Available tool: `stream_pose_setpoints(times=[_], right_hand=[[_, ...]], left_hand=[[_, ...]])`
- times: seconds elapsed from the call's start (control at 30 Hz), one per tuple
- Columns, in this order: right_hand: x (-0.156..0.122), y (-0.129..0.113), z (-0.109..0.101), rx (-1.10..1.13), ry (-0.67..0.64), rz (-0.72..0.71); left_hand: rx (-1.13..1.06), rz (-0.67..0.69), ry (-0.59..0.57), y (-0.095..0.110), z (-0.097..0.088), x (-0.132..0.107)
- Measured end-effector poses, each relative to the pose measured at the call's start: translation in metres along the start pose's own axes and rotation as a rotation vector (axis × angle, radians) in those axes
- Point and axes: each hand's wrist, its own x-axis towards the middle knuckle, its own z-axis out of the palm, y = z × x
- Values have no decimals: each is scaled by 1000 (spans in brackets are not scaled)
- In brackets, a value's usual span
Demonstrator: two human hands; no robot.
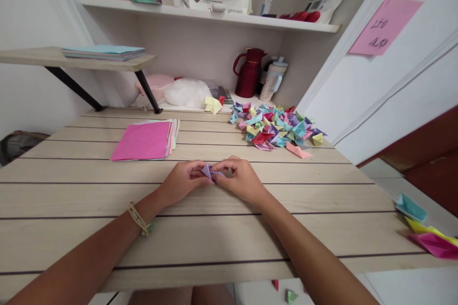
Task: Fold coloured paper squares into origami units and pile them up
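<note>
Between my two hands is a small purple folded paper boat [206, 170], held just above the middle of the slatted table [200, 238]. My left hand [183, 180] pinches it from the left, thumb below and fingers behind. From the right, my right hand [238, 177] grips its other end with thumb and fingertips, covering part of the paper. Beyond my left hand lies a stack of square coloured paper [143, 140], with a magenta sheet on top. A heap of small folded paper boats [275, 126] in many colours spreads over the far right of the table.
A yellow paper piece [213, 105] sits at the back edge. Larger paper boats [411, 207] stand at the right edge. A small raised shelf [32, 57] overhangs the back left. Behind stand a red jug [249, 74] and a bottle [274, 78]. Paper pieces [291, 296] lie on the floor.
</note>
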Motion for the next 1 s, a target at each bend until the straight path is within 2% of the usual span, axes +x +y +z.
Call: stream_pose_setpoints(times=[0.13, 0.2, 0.33, 0.43, 0.6, 0.87, 1.0], right_hand=[[-1, -2, 1, 3, -21, -70], [-1, -2, 3, 11, 10, -89], [-2, -3, 7, 89, 109, -87], [-3, -4, 8, 201, 140, -62], [-1, -1, 12, 393, 17, 65], [-3, 3, 20, 404, 38, 137], [-1, 6, 16, 273, 63, 28]], left_hand=[[83, -4, 18, 0, 0, 0], [104, -7, 33, 0, 0, -1], [9, -33, 70, 0, 0, 0], [-90, -46, 139, 4, 0, 2], [-112, -40, 217, 8, 0, 3], [-108, -25, 174, 7, 1, 2], [-126, -26, 182, 6, -1, 2]])
